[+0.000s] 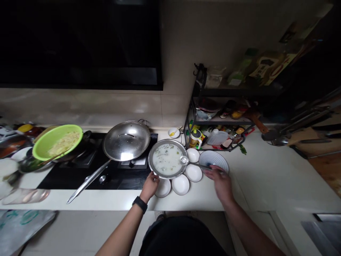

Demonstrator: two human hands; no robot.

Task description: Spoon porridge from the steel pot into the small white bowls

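Note:
A wide metal basin (151,160) of milky white soup with green bits stands on the counter right of the stove. My left hand (150,185), a black watch on its wrist, is closed on the basin's near-left rim. In my right hand (218,177) is the handle of a ladle (183,160), whose bowl rests at the soup's right side, over the liquid. Small white bowls crowd the basin's near and right sides, among them one bowl (180,185) in front and another bowl (194,172) to the right. A blue-patterned bowl (222,160) lies partly behind my right hand.
A lidded pan (126,140) sits on the black stove (117,179), its long handle over the front edge. Left of it is a green colander (39,149) with pale shreds. A small dish (173,133) with a yellow spoon and a seasoning rack (226,122) stand behind.

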